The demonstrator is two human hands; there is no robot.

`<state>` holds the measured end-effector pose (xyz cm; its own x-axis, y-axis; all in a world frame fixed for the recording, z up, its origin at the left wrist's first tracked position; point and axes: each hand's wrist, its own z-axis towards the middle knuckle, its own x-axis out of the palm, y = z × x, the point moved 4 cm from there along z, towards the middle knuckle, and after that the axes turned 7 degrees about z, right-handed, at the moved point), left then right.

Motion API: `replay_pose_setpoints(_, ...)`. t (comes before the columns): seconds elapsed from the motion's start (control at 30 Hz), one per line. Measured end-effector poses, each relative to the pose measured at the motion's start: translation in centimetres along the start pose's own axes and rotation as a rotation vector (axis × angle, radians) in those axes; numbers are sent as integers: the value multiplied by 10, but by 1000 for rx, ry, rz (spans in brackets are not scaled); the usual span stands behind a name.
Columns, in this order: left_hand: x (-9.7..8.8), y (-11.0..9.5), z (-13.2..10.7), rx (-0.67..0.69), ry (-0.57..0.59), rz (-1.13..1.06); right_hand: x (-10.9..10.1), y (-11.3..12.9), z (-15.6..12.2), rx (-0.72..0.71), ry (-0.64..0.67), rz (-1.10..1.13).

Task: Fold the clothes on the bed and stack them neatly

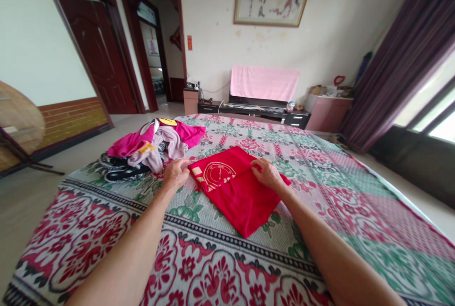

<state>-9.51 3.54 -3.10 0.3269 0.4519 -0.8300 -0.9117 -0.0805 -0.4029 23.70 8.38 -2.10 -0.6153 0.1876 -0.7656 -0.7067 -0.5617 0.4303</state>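
Note:
A red garment (245, 202) with a gold circular print lies partly folded on the flowered bedspread (192, 263), one corner pointing toward me. At its left corner, my left hand (176, 174) has its thumb and fingers closed on the edge of the cloth. My right hand (267, 172) pinches the folded layer near the right side, its fingertips curled over the edge. Whether the garment is a shirt or something else cannot be told from its folded shape. Beyond my left hand sits a heap of clothes (156, 142) in bright pink, pale lilac and black-and-white.
Past the bed's far edge stands a low black cabinet (256, 111), with a pink cloth (265, 82) draped over something on it. A round wooden board (21, 121) leans at the left. Purple curtains (391, 55) hang at the right.

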Motion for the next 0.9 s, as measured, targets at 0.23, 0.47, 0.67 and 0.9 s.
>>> replay_pose_setpoints(0.23,7,7,7,119,13,70,16,52,-1,-283,123,221)
replay_pose_setpoints(0.47,9,6,5,231,-32,41,25,75,-13,-361,191,317)
replay_pose_setpoints(0.67,8,7,7,211,-84,13,27,91,-16,-448,218,368)
replay_pose_setpoints(0.9,7,7,6,134,-75,96,25,98,-16,-484,271,456)
